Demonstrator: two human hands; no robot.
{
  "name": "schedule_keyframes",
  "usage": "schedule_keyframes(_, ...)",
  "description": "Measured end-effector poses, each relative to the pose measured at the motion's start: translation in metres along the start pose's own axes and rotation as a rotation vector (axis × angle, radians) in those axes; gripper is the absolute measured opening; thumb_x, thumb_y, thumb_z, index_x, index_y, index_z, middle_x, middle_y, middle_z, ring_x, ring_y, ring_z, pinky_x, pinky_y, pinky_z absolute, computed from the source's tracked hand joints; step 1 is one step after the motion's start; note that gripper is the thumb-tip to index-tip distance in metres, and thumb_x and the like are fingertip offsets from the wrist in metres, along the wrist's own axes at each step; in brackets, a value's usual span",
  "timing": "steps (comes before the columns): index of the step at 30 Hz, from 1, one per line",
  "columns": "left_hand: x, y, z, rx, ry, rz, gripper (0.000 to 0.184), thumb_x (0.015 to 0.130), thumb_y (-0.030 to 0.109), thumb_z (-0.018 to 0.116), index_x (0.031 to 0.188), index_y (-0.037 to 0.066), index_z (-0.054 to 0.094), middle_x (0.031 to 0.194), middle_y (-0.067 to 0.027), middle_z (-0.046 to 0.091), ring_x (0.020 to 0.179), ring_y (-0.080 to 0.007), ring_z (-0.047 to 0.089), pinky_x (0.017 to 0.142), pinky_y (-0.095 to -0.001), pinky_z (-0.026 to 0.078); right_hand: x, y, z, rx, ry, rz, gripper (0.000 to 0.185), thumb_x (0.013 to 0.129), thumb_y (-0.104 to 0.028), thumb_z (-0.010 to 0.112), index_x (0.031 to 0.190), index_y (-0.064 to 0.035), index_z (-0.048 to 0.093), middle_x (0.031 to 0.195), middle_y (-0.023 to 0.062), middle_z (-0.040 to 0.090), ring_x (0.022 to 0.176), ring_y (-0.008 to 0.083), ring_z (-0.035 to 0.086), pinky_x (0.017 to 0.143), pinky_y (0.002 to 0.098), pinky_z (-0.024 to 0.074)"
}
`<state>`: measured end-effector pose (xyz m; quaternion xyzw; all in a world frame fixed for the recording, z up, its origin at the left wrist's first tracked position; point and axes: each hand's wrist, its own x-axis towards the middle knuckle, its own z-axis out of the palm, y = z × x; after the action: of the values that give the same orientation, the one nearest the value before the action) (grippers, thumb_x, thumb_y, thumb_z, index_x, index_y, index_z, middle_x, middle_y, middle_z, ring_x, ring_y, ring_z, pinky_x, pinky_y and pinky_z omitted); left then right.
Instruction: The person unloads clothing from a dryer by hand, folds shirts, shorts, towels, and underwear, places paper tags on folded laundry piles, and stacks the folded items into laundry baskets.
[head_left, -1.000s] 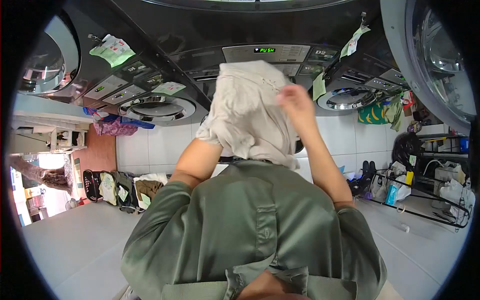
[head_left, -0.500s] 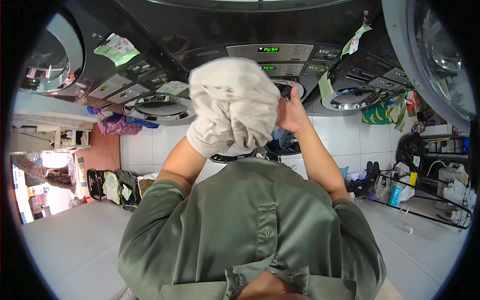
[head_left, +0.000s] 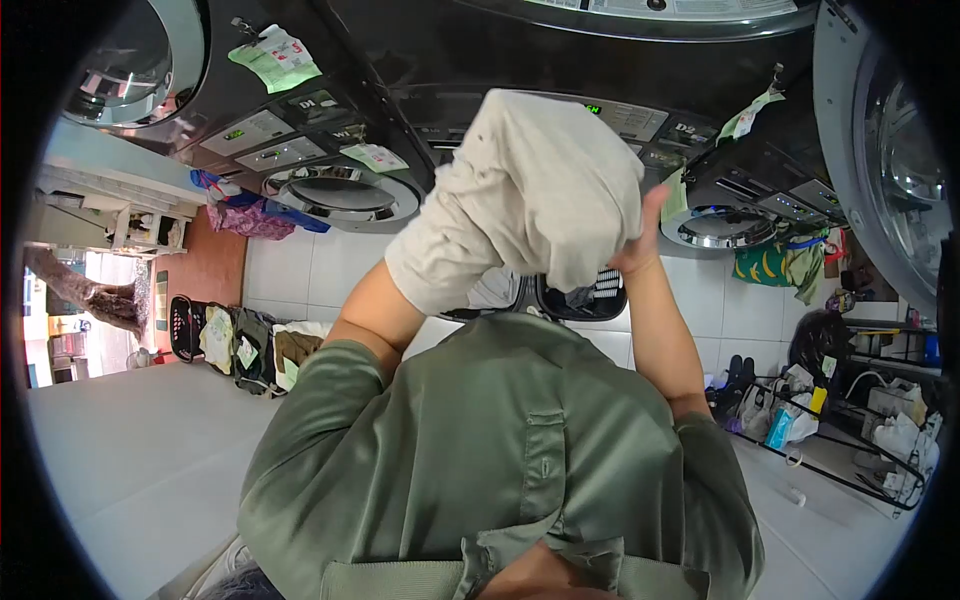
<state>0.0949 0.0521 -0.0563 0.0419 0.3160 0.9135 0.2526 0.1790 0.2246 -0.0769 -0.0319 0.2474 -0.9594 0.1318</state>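
A beige garment (head_left: pixel 560 180), crumpled and turned over on itself, covers my left hand and wrist. Only my left forearm (head_left: pixel 375 315) comes out of its lower opening, so the left fingers are hidden. My right hand (head_left: pixel 640 240) touches the garment's right side. Its thumb sticks up, apart from the cloth, while the other fingers are mostly out of sight behind the fabric. Below the garment stands a dark basket (head_left: pixel 585 308) with dark and striped clothes in it.
Stacked black machines stand ahead, with a round door (head_left: pixel 345 195) at left and a large open door (head_left: pixel 890 170) at right. Green paper slips (head_left: pixel 275 60) hang from clips. A laundry basket (head_left: pixel 182 328) lies left; a rack with bags (head_left: pixel 800 410) stands right.
The garment has shifted right and upward, its far end now bent over toward my right hand. My right hand has moved right along with it. The camera view has turned slightly.
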Motion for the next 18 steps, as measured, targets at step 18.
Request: schedule_keyframes(18, -0.021, 0.101, -0.143, 1.383, -0.075, 0.567, 0.043, 0.086, 0.022, 0.046, 0.124, 0.003, 0.040, 0.120, -0.0129, 0.049, 0.108, -0.0225, 0.048, 0.095, -0.0355, 0.038, -0.031, -0.104, -0.028, -0.005, 0.067, -0.228, 0.050, 0.092, -0.039, 0.033, 0.127, -0.0030, 0.038, 0.130, 0.0118, 0.041, 0.121, 0.0268, 0.037, 0.102, 0.0412, 0.0269)
